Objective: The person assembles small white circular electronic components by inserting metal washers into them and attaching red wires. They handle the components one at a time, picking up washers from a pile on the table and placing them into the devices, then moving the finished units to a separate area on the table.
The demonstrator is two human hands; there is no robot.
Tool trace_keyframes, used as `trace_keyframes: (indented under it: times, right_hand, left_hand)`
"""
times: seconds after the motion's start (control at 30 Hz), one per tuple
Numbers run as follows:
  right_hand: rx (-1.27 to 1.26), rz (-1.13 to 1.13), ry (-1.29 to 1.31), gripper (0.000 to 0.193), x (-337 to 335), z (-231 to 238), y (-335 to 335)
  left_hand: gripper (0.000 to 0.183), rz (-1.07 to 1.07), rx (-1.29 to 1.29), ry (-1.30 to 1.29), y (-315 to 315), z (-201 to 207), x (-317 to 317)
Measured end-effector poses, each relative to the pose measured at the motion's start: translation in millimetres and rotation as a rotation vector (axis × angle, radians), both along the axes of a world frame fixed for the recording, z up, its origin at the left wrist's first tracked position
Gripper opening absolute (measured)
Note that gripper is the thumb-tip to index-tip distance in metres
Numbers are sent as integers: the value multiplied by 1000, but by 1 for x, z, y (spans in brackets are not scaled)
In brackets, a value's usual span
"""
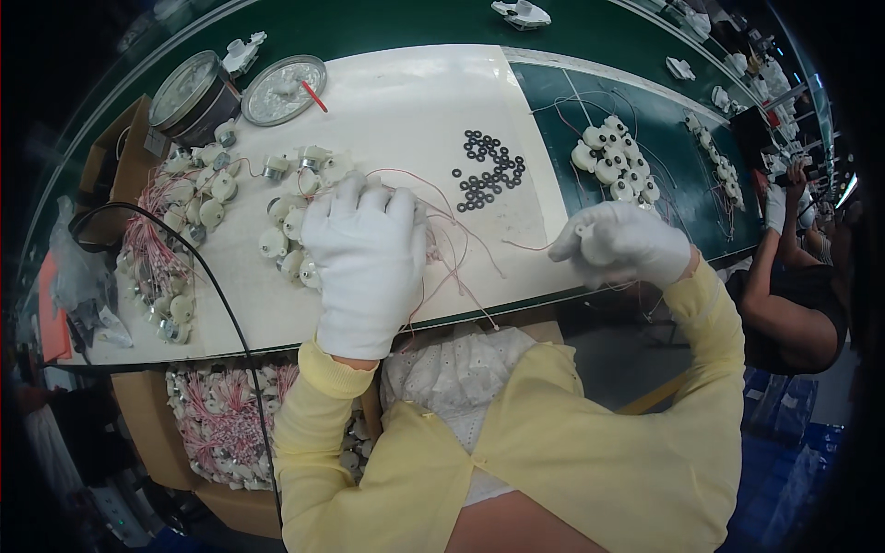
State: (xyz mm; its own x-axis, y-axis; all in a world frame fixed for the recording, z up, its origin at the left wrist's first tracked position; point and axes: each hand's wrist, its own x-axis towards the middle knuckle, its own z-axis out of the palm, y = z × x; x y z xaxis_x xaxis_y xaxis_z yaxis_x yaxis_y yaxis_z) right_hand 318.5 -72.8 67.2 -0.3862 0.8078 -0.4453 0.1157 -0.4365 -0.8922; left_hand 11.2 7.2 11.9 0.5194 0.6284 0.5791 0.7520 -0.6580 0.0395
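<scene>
My right hand [627,244], in a white glove, is curled round a small motor with a white round cap [597,245] beyond the table's front edge. A thin red wire [525,246] runs out from it to the left. My left hand [364,258], gloved too, lies back upward at the right side of a cluster of white-capped motors [274,242]. Its fingers are bent together with their tips hidden, so what they hold cannot be made out. Red and white wires [452,249] spread from beneath it. Small black rings [489,173] lie between and beyond the hands.
More wired motors [189,207] are heaped at the left, beside a tin [194,97] and a lid with a red stick [277,89]. Capped motors [616,161] sit on the green mat at right. A black cable [221,304] crosses the left edge. A co-worker's arm [770,258] is at far right.
</scene>
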Motion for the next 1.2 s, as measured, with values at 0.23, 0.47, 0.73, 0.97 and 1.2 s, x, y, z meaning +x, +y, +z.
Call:
trace_keyframes:
  times: [0.23,0.47,0.73,0.97,1.2]
  right_hand:
    - [-81,-192,161,78,-4,5,22]
    - [-101,-146,214,64,-10,-10,32]
    - [32,-264,-81,53,-2,-19,38]
    - [271,-180,-509,43,-14,-17,47]
    - [351,-60,-786,38,-28,-13,57]
  left_hand:
    - [21,-16,-53,-55,-16,-6,0]
    - [30,-65,-108,-69,-26,0,-15]
    - [25,-144,-112,-139,-27,-4,-38]
    - [21,-137,-58,-240,-22,-10,-32]
    - [26,-106,-95,-200,-25,-10,-31]
